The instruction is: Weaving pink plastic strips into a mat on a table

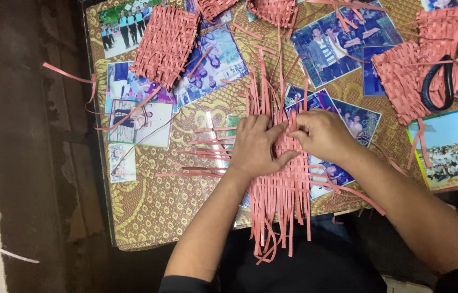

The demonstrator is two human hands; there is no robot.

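A half-woven mat of thin pink strips (283, 187) lies on the table in front of me, loose ends hanging over the near edge and fanning out at the far side. My left hand (256, 146) presses flat on the woven part, thumb stretched to the right. My right hand (321, 133) sits just right of it, fingertips pinching a strip at the top of the weave. The two hands almost touch.
The table (147, 206) has a gold patterned cloth under glass with several photographs (213, 59). Finished pink woven pieces (165, 43) lie at the far left, far middle and far right (408, 76). Black-handled scissors (451, 87) rest at the right. Bare floor lies left.
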